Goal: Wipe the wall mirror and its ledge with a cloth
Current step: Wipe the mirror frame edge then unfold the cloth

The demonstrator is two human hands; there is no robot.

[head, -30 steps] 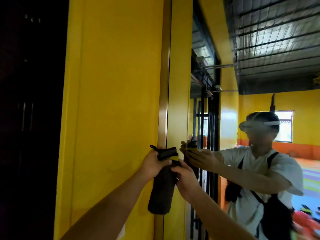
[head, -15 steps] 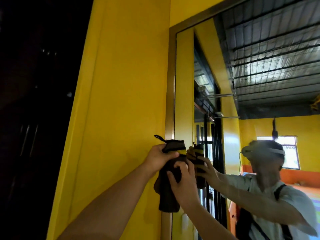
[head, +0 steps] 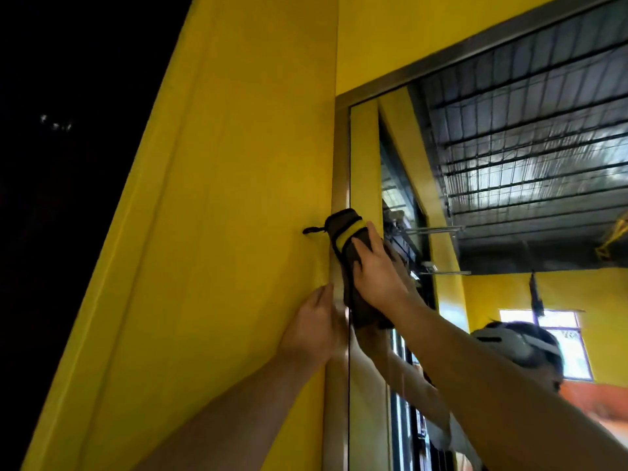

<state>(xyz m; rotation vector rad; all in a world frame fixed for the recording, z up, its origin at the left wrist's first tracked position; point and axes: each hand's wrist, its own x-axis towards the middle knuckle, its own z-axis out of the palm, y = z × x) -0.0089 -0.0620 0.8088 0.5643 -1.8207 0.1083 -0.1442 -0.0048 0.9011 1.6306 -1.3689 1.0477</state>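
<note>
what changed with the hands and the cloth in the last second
The left hand released its grip on the cloth and dropped to rest beside the mirror frame, below the cloth. The right hand moved up and now presses the cloth flat against the frame on its own. The cloth rose along the frame. It stays at the left edge of the mirror, by the yellow wall.

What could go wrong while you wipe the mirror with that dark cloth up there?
1. The dark cloth with a yellow stripe is only pressed against the edge of the wall mirror by the flat right hand. Its lower end hangs loose, so it could slip and drop.
2. The bare left hand rests by the metal mirror frame, just below the cloth, and may leave fingermarks there.
</note>
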